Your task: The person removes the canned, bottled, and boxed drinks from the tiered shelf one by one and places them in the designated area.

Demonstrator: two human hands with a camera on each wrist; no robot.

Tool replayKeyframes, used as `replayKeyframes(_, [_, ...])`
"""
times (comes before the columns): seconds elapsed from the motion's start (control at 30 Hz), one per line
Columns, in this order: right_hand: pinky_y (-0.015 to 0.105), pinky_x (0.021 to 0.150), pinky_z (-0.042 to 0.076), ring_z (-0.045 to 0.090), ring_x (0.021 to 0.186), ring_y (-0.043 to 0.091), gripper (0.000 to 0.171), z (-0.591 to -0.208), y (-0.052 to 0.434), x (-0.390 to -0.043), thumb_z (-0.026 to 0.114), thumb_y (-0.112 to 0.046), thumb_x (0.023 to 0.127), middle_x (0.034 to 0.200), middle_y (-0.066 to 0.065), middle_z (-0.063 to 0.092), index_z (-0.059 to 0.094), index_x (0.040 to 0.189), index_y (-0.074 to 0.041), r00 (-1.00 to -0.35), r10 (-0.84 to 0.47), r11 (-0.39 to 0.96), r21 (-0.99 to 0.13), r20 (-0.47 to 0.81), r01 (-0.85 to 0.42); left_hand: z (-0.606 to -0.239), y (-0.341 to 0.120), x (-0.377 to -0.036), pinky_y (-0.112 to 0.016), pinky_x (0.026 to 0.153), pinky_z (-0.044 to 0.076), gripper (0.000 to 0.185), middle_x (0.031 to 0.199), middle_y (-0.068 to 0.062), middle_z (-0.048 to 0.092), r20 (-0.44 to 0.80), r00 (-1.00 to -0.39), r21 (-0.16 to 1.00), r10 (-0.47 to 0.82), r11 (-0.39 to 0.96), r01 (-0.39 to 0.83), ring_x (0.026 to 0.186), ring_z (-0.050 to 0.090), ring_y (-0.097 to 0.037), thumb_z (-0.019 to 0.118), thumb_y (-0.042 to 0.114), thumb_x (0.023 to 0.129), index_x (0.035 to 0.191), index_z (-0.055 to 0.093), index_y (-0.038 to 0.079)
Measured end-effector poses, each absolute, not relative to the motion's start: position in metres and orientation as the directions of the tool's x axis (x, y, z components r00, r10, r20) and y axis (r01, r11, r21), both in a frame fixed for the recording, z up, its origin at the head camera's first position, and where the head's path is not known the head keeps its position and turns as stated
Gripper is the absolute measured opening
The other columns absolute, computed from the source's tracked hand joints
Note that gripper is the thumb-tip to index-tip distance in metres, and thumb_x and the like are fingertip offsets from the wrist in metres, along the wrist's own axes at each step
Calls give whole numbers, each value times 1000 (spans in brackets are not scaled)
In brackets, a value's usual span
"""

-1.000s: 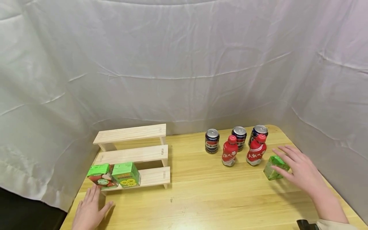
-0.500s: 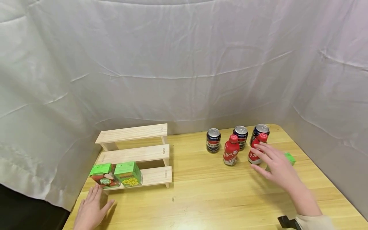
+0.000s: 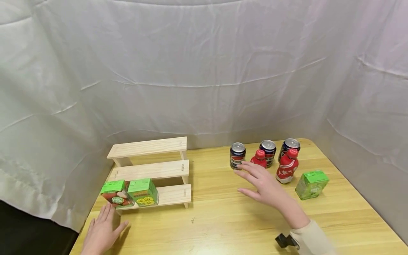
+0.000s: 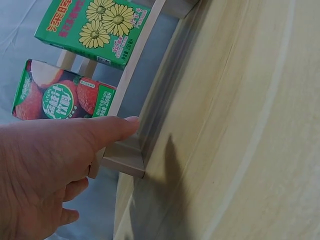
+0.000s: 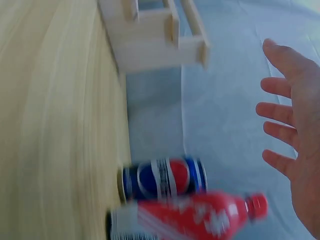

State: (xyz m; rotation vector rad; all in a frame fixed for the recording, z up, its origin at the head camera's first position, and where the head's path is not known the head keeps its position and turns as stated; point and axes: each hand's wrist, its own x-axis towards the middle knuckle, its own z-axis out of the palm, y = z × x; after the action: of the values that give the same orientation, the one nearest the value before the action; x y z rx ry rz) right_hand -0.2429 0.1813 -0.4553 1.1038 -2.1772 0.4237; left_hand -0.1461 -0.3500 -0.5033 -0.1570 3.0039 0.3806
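bare tabletop (image 3: 223, 216) mid-table, bottles (image 3: 287, 165), cans (image 3: 237, 156) behind

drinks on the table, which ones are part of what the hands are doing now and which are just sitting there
In hand:
right hand, open, nearest the left red bottle
left hand, flat by the wooden rack

Sitting about:
three cans
green carton

"What stands at the right of the tabletop (image 3: 223, 216)?"

"A green carton (image 3: 311, 184), upright. Just to its left is a red bottle (image 3: 287, 167) with a red cap, also upright and not touching the carton."

"And behind the bottle?"

"Two dark blue cans with silver tops. The right can (image 3: 290, 144) is partly hidden by the bottle, and the middle can (image 3: 268, 151) stands near it."

"The surroundings?"

"Creased white cloth (image 3: 204, 71) hangs behind the tabletop and along both sides."
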Motion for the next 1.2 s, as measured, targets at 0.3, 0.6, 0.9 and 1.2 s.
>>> replayKeyframes(0.3, [48, 105, 47, 54, 127, 29, 52, -452, 116, -255, 65, -47, 90, 132, 8, 62, 63, 128, -11, -292, -651, 441, 36, 701, -897, -506, -348, -144, -76, 109, 9, 104, 154, -38, 11, -106, -991, 247, -76, 964, -100, 142, 14, -55, 53, 63, 90, 147, 18, -17])
replayKeyframes(0.6, [43, 109, 46, 55, 128, 27, 55, -443, 66, -258, 63, -49, 90, 136, 6, 60, 59, 133, -16, -225, -684, 384, 80, 694, -920, -507, -347, -143, -75, 109, 10, 103, 153, -39, 14, -79, -994, 262, -75, 960, -93, 142, 16, -55, 55, 61, 90, 147, 19, -17])
replayKeyframes(0.9, [39, 113, 42, 56, 127, 26, 53, -434, 24, -260, 63, -49, 89, 132, 7, 63, 62, 129, -13, -168, -674, 332, 93, 720, -939, -507, -348, -144, -75, 109, 11, 103, 154, -38, 13, -64, -995, 263, -73, 961, -88, 142, 16, -55, 55, 62, 90, 147, 19, -16])
replayKeyframes(1.2, [35, 111, 44, 58, 125, 25, 58, -432, -16, -260, 69, -48, 84, 129, 5, 65, 62, 129, -13, -146, -681, 318, 110, 718, -942, -505, -348, -143, -75, 109, 12, 102, 155, -38, 12, -64, -995, 262, -74, 961, -88, 142, 17, -54, 57, 59, 90, 147, 18, -16])
